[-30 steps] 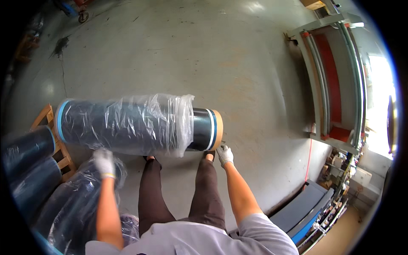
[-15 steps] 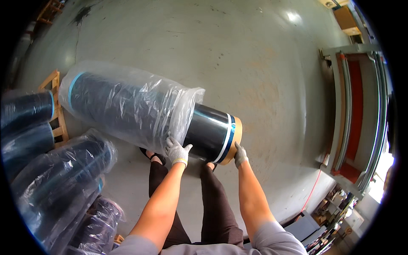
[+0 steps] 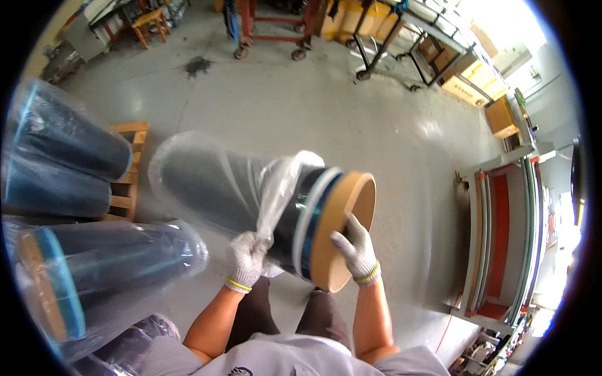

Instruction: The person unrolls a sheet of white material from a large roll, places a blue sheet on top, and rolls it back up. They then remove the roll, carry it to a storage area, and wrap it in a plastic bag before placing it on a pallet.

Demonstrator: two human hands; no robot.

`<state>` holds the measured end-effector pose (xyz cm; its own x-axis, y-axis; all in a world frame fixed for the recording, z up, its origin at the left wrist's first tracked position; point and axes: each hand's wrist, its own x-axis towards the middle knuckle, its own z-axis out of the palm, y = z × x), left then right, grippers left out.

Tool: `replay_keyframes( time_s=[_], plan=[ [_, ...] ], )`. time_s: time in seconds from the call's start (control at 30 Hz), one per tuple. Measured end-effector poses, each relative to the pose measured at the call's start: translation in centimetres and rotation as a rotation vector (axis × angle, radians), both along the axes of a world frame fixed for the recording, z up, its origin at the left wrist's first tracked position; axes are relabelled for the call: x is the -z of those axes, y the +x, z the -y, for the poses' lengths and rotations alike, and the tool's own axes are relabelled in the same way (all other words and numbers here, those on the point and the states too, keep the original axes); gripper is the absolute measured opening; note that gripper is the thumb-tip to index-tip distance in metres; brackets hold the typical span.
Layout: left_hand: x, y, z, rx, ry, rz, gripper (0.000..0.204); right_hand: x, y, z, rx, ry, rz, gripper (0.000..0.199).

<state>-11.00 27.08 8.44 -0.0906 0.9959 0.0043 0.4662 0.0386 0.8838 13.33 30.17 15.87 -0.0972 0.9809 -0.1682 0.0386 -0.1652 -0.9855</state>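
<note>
A thick roll of dark film (image 3: pixel 285 241) with a tan cardboard core (image 3: pixel 325 257) lies slantwise before me. White and blue bands circle it beside the core. A clear plastic bag (image 3: pixel 219 182) covers most of its length, its bunched edge short of the bands. My left hand (image 3: pixel 248 257), in a knitted glove, is closed on the bag's gathered edge at the roll's near side. My right hand (image 3: pixel 357 249), gloved too, grips the core's rim, with the thumb outside and the other fingers partly hidden inside the opening.
More plastic-wrapped rolls (image 3: pixel 69 150) stand at the left by a wooden pallet (image 3: pixel 128 175). A metal frame with rollers (image 3: pixel 495 238) stands at the right. Farther off are a red wheeled cart (image 3: pixel 276 31), a wheeled table (image 3: pixel 401 37) and cardboard boxes (image 3: pixel 501 117).
The core end has come up closer to me, and its opening now shows. My left hand has closed on the bag edge. The view has tilted up, bringing the room's far side into sight.
</note>
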Motion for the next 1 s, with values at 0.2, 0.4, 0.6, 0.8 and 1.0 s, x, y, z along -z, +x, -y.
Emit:
replay_keyframes(
  time_s=[0.2,0.4,0.6,0.8,1.0],
  plan=[
    [-18.3,-18.6,-3.8,-0.596,0.469,0.229,0.021,-17.6,-22.6,-11.4,-0.818,0.73,0.384,0.06],
    [-23.2,-34.1,-5.3,-0.88,0.542,-0.162,0.027,-14.9,-32.2,-16.4,-0.715,1.059,0.997,0.033],
    [-22.5,-41.5,-7.4,-1.204,0.564,-0.36,0.029,-14.3,-44.8,-23.6,-0.563,1.39,0.479,0.036],
    [-24.8,-44.3,-9.1,-1.607,0.171,-0.67,0.037,-13.9,-53.0,-28.3,-0.856,1.431,0.139,0.058],
    [-23.1,-48.9,-12.5,-1.724,0.103,-0.671,0.032,-0.7,-60.4,-36.6,-0.393,0.4,0.494,0.085]
  ],
)
